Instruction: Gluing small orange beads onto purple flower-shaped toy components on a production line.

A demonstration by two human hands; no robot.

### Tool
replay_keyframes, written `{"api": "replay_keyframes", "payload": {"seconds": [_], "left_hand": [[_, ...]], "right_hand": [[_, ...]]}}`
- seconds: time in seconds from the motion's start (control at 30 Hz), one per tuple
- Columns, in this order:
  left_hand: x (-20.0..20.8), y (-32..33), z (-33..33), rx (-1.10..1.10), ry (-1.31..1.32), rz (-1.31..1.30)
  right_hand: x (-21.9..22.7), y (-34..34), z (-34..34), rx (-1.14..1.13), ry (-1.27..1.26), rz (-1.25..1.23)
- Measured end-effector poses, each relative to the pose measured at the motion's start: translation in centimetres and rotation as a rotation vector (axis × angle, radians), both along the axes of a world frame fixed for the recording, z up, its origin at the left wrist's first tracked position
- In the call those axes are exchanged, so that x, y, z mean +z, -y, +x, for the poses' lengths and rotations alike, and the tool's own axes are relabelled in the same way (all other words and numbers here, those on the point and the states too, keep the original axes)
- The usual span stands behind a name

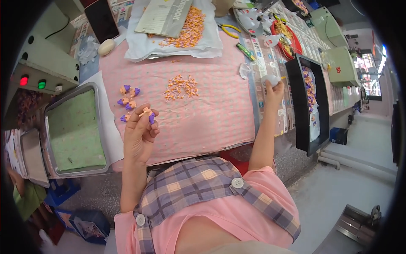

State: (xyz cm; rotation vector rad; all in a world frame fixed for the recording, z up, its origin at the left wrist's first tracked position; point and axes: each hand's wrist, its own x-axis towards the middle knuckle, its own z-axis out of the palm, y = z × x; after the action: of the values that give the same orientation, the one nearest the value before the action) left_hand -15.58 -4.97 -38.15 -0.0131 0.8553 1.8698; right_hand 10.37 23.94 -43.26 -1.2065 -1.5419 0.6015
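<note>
My left hand [140, 133] pinches a small peach and purple plastic figure piece [151, 117] above the pink cloth [220, 97]. Just beyond it lie several more peach and purple pieces [124, 101] in a loose cluster. Out to the right, my right hand [275, 89] grips a small white bottle [270, 79] with a thin yellow tip, over the paper-covered bench. Midway between the hands and farther off, a pile of tiny orange and pink parts [181, 87] is spread on the cloth.
A green-lined metal tray [98, 122] sits left, under a machine [50, 80] with red and green lights. At right stands a black tray [300, 122] holding pieces. Farther back are a white-lined tray [131, 48], a phone [101, 21], yellow-handled pliers [230, 30] and a red basket [299, 42].
</note>
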Motion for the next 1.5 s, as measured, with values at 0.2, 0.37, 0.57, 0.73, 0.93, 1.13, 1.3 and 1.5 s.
{"api": "replay_keyframes", "payload": {"seconds": [0.2,0.37,0.57,0.73,0.93,1.13,1.3,1.5], "left_hand": [[0.0,-0.1,-0.2,-0.002,-0.014,-0.006],[0.1,-0.3,0.2,-0.042,-0.029,0.015],[0.1,0.6,0.1,-0.006,-0.040,0.001],[0.2,0.4,-0.1,-0.021,-0.042,0.003],[0.2,-1.3,0.7,-0.035,-0.097,0.003],[0.3,-2.2,1.3,-0.063,-0.097,0.015],[0.4,-1.8,1.1,-0.049,-0.045,0.020],[0.5,-1.6,0.9,-0.046,-0.010,0.027]], "right_hand": [[6.8,5.4,-5.8,-0.041,0.307,0.372],[3.0,6.9,-13.5,0.602,0.478,0.008],[2.5,7.0,-17.3,0.688,0.805,-0.135],[2.5,7.3,-16.9,0.668,0.706,-0.063],[6.4,12.6,-15.0,0.819,0.297,-0.274],[6.8,16.4,-14.9,0.878,0.185,-0.266],[6.5,16.7,-15.2,0.860,0.179,0.022],[6.2,16.5,-15.0,0.849,0.284,0.316]]}}
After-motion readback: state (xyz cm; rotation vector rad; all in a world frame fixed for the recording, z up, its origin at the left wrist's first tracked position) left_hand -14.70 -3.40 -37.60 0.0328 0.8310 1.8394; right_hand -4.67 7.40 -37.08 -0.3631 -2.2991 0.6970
